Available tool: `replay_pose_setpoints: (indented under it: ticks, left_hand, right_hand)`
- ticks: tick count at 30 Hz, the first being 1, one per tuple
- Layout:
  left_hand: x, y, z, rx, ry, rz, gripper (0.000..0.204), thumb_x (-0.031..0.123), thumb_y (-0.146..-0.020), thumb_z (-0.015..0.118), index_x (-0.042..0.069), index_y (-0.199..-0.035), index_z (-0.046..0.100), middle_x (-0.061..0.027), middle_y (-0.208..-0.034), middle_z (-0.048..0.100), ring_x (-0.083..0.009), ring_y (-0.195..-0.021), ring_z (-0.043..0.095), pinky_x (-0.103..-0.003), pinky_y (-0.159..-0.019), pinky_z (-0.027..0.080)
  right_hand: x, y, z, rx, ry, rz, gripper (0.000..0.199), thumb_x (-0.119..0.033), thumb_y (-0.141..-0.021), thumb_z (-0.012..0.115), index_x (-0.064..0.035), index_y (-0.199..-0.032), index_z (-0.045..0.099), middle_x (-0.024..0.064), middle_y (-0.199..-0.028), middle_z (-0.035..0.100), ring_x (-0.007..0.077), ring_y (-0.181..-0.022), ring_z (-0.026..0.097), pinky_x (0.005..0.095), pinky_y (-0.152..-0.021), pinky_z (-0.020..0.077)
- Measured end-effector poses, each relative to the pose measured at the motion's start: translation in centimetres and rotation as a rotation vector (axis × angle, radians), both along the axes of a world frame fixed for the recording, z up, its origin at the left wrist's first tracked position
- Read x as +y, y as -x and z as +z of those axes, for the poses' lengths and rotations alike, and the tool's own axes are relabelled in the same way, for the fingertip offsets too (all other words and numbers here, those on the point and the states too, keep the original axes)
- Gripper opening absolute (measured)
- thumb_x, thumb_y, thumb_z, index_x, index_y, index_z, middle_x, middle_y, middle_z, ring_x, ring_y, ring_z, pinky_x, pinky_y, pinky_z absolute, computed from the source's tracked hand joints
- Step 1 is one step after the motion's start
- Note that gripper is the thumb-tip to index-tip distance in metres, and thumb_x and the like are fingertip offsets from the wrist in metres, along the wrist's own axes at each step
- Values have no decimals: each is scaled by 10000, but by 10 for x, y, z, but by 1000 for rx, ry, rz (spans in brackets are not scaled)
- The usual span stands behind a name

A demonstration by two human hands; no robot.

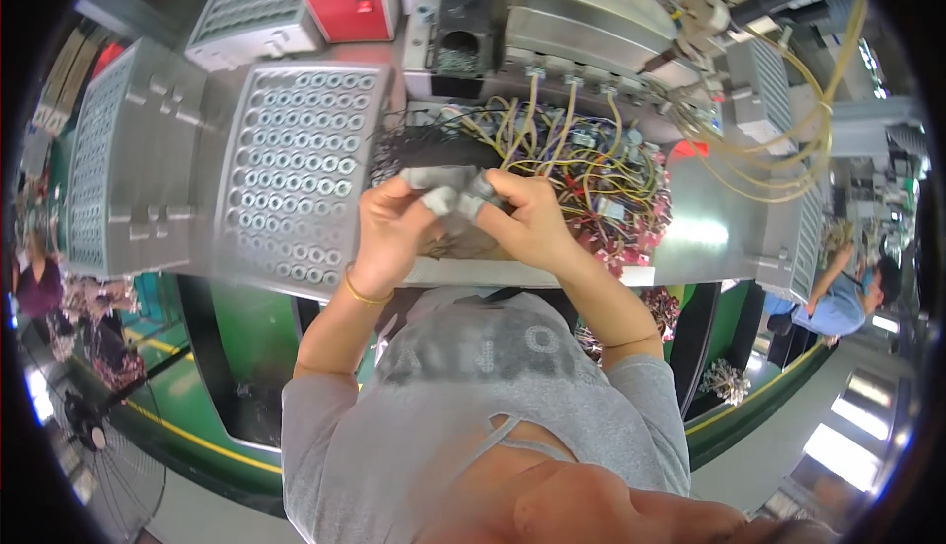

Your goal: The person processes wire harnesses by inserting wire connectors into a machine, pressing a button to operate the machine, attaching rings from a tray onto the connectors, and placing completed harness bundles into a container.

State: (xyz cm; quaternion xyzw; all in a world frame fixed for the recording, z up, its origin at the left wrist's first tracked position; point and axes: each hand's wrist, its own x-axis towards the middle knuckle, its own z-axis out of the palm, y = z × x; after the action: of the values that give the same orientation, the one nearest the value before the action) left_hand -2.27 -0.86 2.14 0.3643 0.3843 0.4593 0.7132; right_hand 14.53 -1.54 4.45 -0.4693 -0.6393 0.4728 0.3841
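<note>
My left hand (389, 224) and my right hand (527, 217) meet over the front of the bench, just before a dark pile. Grey coverings wrap the thumb and finger tips of both. Each hand is closed in a pinch, the tips almost touching. Whatever lies between them is hidden and blurred. Beyond and to the right of my right hand spreads a heap of wires (591, 174), yellow, black and red, with small connectors among them. Left of my left hand lies a pale tray (230, 224) holding rows of round metal parts (296, 135).
A metal machine (586, 27) stands at the back, beside a red box with buttons (345, 7). Stacked grey trays (128, 165) rise at the far left. Yellow hoses (823, 120) hang at the right. Another person (838, 298) is farther off at the right.
</note>
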Motion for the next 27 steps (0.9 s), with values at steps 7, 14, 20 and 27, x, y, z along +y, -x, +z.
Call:
replay_pose_setpoints:
  ticks: [7, 14, 20, 27]
  left_hand:
    - [2, -40, 7, -189, 15, -219, 338, 22, -828, 512, 1, -1163, 479, -16, -896, 591, -77, -640, 528, -195, -527, 442]
    - [-20, -8, -19, 910, -712, -345, 972, 191, -468, 786, 133, -1316, 315, -142, -1253, 418, -225, -663, 589, -296, -565, 475]
    - [-3, 22, -65, 1310, -943, -283, 522, 69, -643, 628, 145, -1150, 526, -93, -733, 483, -272, -588, 531, -371, -489, 428]
    - [56, 1, -43, 1228, -1026, 10, 336, 68, -653, 636, 158, -976, 632, -55, -658, 461, -217, -514, 511, -317, -447, 429]
  right_hand:
    - [-2, -31, 21, 406, 352, -59, 143, -97, -745, 606, -11, -859, 598, -15, -684, 575, 27, -612, 506, 190, -536, 406]
    - [17, -139, -48, 537, -55, -1009, 56, -57, -786, 491, -20, -753, 517, 5, -616, 485, 73, -407, 384, 224, -360, 317]
    - [45, -151, -67, 619, 43, -1043, 105, -63, -792, 496, -41, -695, 461, 14, -541, 409, 134, -388, 395, 257, -359, 337]
    - [51, -143, -77, 700, -49, -1021, 207, -133, -820, 484, 70, -847, 515, 142, -724, 583, 250, -519, 566, 329, -459, 487]
